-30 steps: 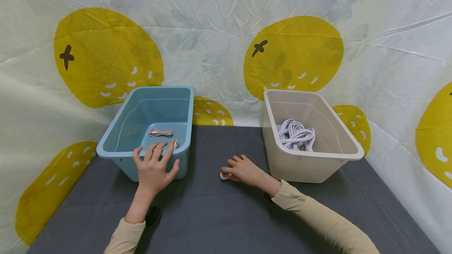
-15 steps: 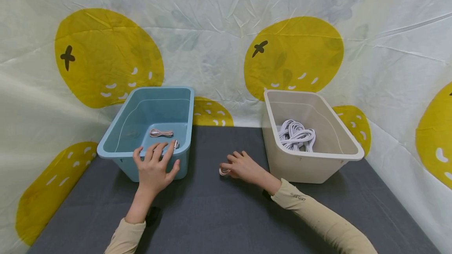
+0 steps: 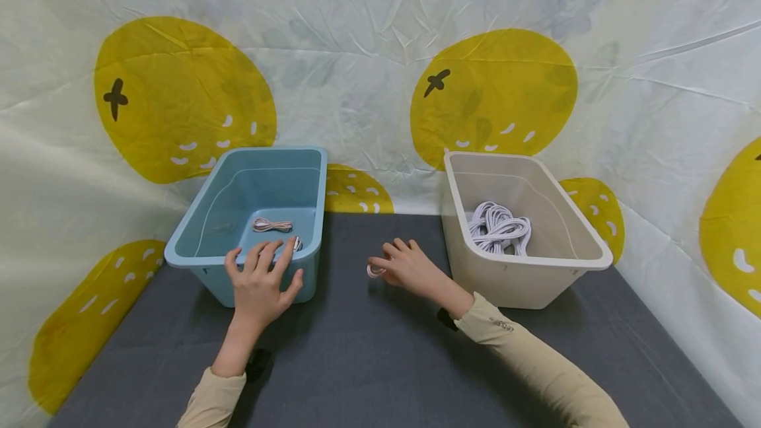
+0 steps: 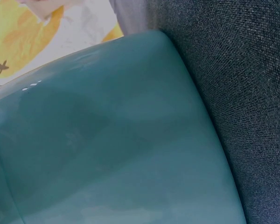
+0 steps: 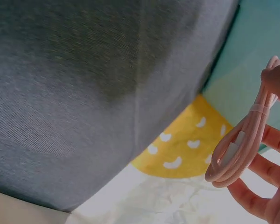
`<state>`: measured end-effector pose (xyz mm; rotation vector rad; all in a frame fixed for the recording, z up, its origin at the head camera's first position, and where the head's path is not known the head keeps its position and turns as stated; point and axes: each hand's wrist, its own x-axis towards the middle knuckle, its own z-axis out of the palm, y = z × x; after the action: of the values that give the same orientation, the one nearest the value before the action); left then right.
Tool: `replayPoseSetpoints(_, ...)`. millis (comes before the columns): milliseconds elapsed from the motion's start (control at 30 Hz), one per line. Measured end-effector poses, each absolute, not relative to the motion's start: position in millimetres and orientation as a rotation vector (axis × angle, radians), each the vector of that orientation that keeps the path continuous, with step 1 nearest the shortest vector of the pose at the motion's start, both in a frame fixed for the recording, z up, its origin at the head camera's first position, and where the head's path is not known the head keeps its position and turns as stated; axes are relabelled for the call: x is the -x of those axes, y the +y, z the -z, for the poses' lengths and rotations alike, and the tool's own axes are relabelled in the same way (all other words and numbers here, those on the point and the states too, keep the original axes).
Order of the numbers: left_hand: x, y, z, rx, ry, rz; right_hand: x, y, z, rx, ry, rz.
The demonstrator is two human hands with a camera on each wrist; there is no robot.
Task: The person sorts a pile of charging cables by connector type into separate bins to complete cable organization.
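Note:
My right hand [image 3: 410,271] pinches a coiled pink charging cable [image 3: 374,271] between thumb and fingers, above the table and between two bins. In the right wrist view the cable [image 5: 242,140] is bundled with a small tie, and a white plug shows inside the loop. My left hand [image 3: 259,286] rests at the near rim of the blue bin [image 3: 199,261], fingers spread over the edge and thumb outside. Inside that bin lies a similar pink cable bundle [image 3: 272,224]; a second white-ended bundle [image 3: 297,244] is partly hidden by the left fingers. The blue bin's wall [image 4: 112,130] fills the left wrist view.
To the right stands a beige bin [image 3: 505,283] holding a pile of white cables [image 3: 499,228]. Both bins sit on a dark grey tablecloth [image 3: 351,362]. Behind them hangs a white curtain [image 3: 345,98] printed with yellow fruit shapes.
My right hand has risen and moved slightly away from me with the pink cable, lifting it off the tablecloth. The left hand stays at the blue bin's rim.

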<state>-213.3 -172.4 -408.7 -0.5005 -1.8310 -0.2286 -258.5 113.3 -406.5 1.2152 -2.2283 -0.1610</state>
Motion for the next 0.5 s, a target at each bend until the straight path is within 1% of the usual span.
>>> replayPoseSetpoints(500,214,-173,409,0.499,-1.825,0.228,270,101,379,-1.077,-2.222,0.062)
